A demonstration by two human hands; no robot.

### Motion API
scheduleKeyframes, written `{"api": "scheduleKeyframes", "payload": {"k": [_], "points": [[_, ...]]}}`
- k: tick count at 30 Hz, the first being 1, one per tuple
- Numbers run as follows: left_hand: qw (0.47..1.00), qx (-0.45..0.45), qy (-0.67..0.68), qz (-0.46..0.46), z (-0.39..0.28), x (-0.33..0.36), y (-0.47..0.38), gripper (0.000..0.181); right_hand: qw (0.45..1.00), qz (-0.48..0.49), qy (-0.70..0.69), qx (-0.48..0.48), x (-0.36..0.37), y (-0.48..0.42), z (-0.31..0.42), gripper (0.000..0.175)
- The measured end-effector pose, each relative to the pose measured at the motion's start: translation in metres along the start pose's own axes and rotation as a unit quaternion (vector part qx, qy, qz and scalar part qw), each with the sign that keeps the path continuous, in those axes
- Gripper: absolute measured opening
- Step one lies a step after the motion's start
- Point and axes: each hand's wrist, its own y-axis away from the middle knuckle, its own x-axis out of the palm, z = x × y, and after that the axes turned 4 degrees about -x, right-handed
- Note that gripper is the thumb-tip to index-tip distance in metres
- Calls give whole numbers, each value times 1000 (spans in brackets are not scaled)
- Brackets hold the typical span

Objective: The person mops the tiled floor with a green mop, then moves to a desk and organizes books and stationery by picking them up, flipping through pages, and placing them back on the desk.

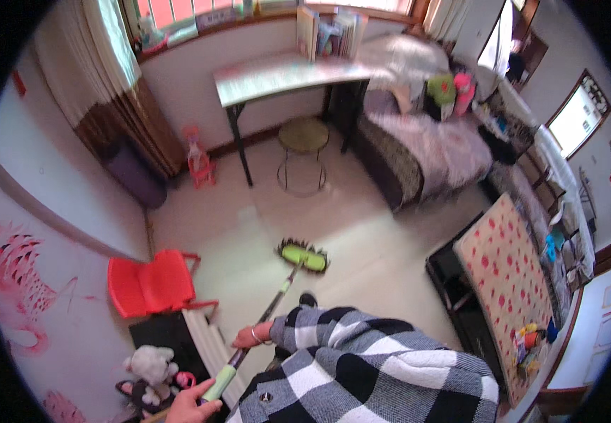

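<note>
A flat mop with a lime-green head (303, 257) and a dark fringe lies on the pale floor ahead of me. Its handle (269, 312) slants back toward my body at the lower left. My right hand (252, 336), with a bangle at the wrist, grips the dark middle of the pole. Lower down, at the bottom edge of the view, my left hand (194, 404) is wrapped around the pole near its light-green grip (220, 382). A black-and-white checked sleeve covers my right arm. The tip of a dark shoe (308, 300) shows just behind the mop head.
Left of the mop stands a red chair (152, 283), with plush toys (151, 365) nearer me. Beyond are a table (284, 79), a round stool (304, 135) and a small pink toy chair (199, 164). A covered sofa (432, 143) and a low table with a patterned top (501, 275) line the right.
</note>
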Motion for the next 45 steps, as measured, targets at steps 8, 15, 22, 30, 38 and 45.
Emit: {"api": "scheduleKeyframes", "payload": {"k": [8,15,22,30,38,45], "points": [[998,52,-14,25,-76,20,-148,55,955,-66,230,174,-108,84,-67,17],[993,95,-60,41,-175,77,-298,42,908,-256,245,223,-177,166,-119,17],[981,50,-96,163,-165,84,-330,50,911,-302,88,267,-159,188,-123,27],[957,155,-198,143,-138,2,-300,46,880,-219,337,253,-170,110,-130,19],[976,45,-153,147,-94,-98,-195,55,879,-367,-174,252,-148,34,-67,39],[984,68,-85,141,-126,-82,-193,61,871,-335,-187,306,-174,55,-74,33]]}}
